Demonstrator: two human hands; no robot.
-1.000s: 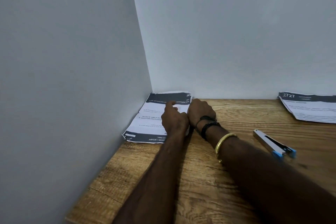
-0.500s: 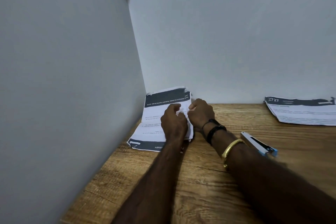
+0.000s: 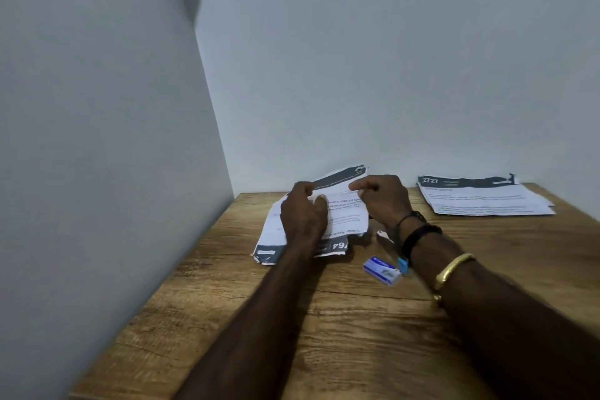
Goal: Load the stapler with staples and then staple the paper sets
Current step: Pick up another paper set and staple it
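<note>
A pile of printed sheets with dark header bands lies on the wooden table near the left wall. My left hand and my right hand both pinch a few sheets and hold them lifted and tilted above that pile. The stapler lies under my right wrist; only its blue end and a metal tip show. A small blue staple box rests on the table just in front of the lifted sheets.
A second stack of printed sheets lies at the back right against the wall. A grey wall panel bounds the table on the left. Wooden tabletop stretches toward me.
The hands went from pressing on the left pile to lifting a few sheets off it. The view swung left, so the staple box came into sight and my wrist now covers the stapler.
</note>
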